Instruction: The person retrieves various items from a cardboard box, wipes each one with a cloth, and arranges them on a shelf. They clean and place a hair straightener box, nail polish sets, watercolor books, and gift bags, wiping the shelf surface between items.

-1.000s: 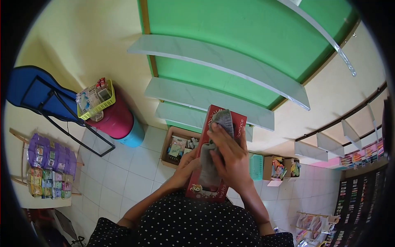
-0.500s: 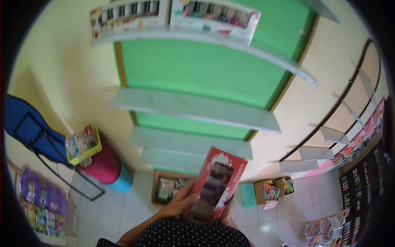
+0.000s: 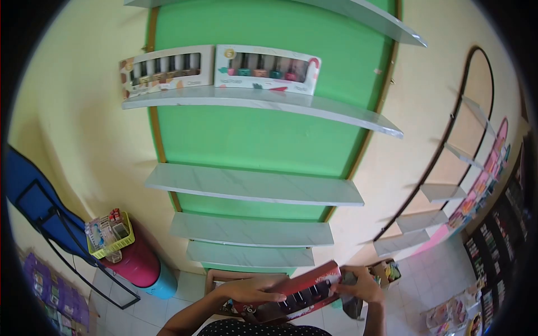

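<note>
Left hand: fingers grip red box, left end | right hand: fingers clutch grey cloth, at box's right end | far shelf: two white boxes

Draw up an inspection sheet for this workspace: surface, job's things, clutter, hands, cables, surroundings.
Surface: grey marbled shelf, two white boxes standing on it.
Job's things: red box, tilted; dark grey cloth.
Clutter: filled yellow basket on a pink bin.
Hands: left hand grips the red box; right hand holds the cloth, fingertips at the box's right end.
Cables: nothing clearly seen.
Surroundings: green wall panel; blue chair with black frame.
</note>
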The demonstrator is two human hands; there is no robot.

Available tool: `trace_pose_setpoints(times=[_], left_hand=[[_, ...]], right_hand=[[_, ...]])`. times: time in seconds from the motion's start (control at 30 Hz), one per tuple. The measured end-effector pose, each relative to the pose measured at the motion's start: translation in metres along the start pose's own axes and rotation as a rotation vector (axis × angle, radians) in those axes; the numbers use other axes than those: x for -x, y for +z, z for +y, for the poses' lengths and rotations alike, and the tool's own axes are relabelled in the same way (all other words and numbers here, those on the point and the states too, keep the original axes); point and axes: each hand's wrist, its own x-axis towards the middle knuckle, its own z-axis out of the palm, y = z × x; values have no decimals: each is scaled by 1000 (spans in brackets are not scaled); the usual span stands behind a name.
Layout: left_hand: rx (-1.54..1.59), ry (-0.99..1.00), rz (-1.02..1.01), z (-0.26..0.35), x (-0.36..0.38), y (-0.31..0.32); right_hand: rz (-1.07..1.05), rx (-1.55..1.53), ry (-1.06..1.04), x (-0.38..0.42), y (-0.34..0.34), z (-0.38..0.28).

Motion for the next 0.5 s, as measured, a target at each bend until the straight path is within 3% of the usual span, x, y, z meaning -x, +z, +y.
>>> trace_pose_setpoints(times=[0.07, 0.13, 0.2, 0.3, 0.33, 0.4, 0.47, 0.5], left_hand=[[16, 35, 55, 6, 0, 4], [33, -4, -67, 1, -1, 2], [68, 32, -42, -6, 1, 2], [102, 81, -18, 0, 12, -6], [267, 46, 79, 7, 20, -8], [435, 6, 165, 6, 32, -11], [760, 57, 222, -7, 39, -11], [729, 112, 253, -13, 36, -12]], right_hand=[[-37, 129, -132, 0, 0, 19], [20, -138, -2, 7, 9, 14], [-4, -191, -70, 1, 6, 38], [152, -433, -54, 5, 2, 42], [157, -435, -52, 5, -4, 47], [357, -406, -196, 8, -16, 55], [614, -539, -202, 13, -30, 50], [684, -537, -226, 14, -40, 39]])
